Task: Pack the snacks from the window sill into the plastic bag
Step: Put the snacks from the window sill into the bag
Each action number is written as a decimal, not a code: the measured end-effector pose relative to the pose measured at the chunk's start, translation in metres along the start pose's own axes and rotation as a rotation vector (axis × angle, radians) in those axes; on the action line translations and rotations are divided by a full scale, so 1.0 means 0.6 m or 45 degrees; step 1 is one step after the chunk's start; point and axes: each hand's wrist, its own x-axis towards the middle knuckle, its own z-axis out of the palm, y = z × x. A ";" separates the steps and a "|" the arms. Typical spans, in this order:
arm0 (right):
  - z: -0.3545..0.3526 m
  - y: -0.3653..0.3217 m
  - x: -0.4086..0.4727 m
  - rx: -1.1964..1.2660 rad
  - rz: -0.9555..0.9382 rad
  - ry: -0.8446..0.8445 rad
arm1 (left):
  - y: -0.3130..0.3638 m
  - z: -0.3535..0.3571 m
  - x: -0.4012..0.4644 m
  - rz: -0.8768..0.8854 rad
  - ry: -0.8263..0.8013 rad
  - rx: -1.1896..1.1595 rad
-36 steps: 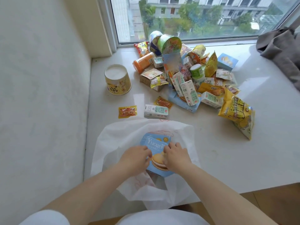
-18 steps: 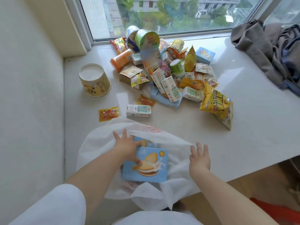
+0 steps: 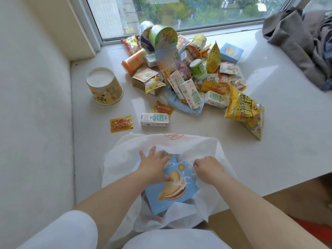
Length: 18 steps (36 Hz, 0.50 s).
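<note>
Biscuit box (image 3: pixel 170 186), blue, lies tilted in the mouth of the white plastic bag (image 3: pixel 129 159) at the window sill's (image 3: pixel 269 141) near edge. Left hand (image 3: pixel 154 164) presses it with fingers spread; right hand (image 3: pixel 206 169) pinches the bag's rim. Advisable: hold the rim wide and slide the box flat to the bottom.

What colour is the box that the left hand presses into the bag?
Light blue, with a cream sandwich biscuit pictured: the box, seen in the head view.
</note>
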 end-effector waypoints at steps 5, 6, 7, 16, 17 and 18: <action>0.030 0.025 -0.029 -0.413 -0.128 -0.189 | 0.005 0.017 0.006 -0.028 -0.026 0.028; 0.029 0.034 -0.035 -0.465 -0.136 -0.193 | 0.003 0.018 0.008 -0.051 -0.030 0.010; 0.026 0.044 -0.040 -0.494 -0.128 -0.191 | 0.001 0.017 0.009 -0.075 -0.035 -0.002; -0.027 0.150 -0.053 -1.094 -0.078 -0.293 | -0.009 -0.003 0.013 -0.143 -0.056 0.059; -0.033 0.155 -0.051 -1.117 -0.065 -0.253 | -0.008 -0.006 0.013 -0.141 -0.063 0.046; -0.038 0.157 -0.049 -1.107 -0.067 -0.192 | -0.008 -0.008 0.013 -0.143 -0.075 0.016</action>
